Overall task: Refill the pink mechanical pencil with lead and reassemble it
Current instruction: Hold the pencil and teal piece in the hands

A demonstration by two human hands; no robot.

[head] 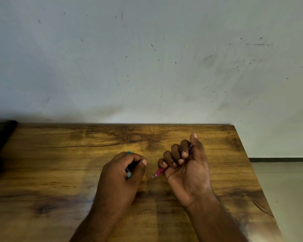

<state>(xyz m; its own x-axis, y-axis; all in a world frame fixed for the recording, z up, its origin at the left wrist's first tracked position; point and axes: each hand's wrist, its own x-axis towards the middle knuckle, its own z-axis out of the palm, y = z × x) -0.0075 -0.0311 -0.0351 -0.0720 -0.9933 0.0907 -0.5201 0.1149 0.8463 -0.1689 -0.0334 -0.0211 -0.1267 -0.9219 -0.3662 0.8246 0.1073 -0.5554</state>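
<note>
My right hand (185,165) is closed in a fist around the pink mechanical pencil (158,172), palm turned toward me. The pencil's tip end sticks out below my little finger and points down-left toward the table; its other end shows darkly beside my thumb. My left hand (122,173) is curled around a small teal object (128,173), likely a lead case. Only teal slivers show, one inside the palm and one above the knuckles. The two hands sit close together, a short gap apart, over the wooden table (59,163).
A dark bar-like object (2,135) lies at the table's far left edge. The table's back edge meets a scuffed pale wall (147,58). Its right edge drops off to a light floor (287,189).
</note>
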